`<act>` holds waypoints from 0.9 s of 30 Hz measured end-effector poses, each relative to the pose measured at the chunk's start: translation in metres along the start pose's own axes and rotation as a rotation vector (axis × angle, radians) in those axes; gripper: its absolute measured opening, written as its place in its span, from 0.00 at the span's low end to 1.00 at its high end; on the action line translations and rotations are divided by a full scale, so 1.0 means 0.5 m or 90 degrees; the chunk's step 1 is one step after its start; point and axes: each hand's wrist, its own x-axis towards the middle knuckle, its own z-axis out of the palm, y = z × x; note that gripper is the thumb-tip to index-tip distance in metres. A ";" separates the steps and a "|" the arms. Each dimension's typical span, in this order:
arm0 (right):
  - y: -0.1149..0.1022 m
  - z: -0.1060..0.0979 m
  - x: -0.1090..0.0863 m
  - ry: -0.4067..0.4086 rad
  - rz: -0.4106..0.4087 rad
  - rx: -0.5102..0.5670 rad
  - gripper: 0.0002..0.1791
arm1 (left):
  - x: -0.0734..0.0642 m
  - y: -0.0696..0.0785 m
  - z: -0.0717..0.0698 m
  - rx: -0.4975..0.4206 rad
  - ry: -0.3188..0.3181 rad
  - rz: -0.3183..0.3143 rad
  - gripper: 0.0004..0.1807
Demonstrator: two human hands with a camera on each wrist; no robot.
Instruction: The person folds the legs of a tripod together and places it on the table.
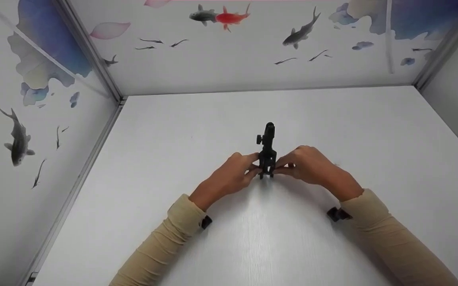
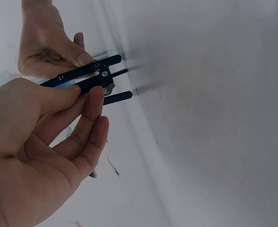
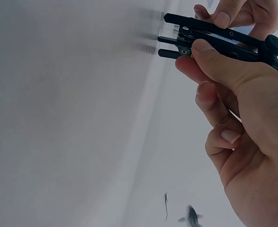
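A small black tripod [image 1: 268, 149] stands upright on the white table, its legs close together and pointing down. A knob [image 1: 259, 139] sticks out on its left side; the knob [image 3: 274, 45] also shows large in the right wrist view. My left hand [image 1: 233, 172] pinches a leg from the left between thumb and index finger. From the right, my right hand [image 1: 308, 165] pinches the tripod low down with thumb and forefinger. In the left wrist view the leg tips [image 2: 124, 96] are just at the table surface, with a thin centre rod between them.
The white table [image 1: 173, 127] is bounded by a back wall [image 1: 253, 67] and side walls printed with fish and petals. Metal frame posts [image 1: 94, 51] stand at the back corners. A black wrist device [image 1: 206, 222] hangs under each sleeve cuff.
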 end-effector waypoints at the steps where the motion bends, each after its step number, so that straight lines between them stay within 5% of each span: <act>1: 0.000 0.001 0.000 0.002 -0.001 -0.007 0.08 | 0.000 0.000 0.000 -0.002 0.001 0.002 0.19; 27: -0.026 0.008 0.007 0.001 -0.029 -0.017 0.07 | 0.004 -0.015 -0.006 -0.094 -0.009 0.006 0.19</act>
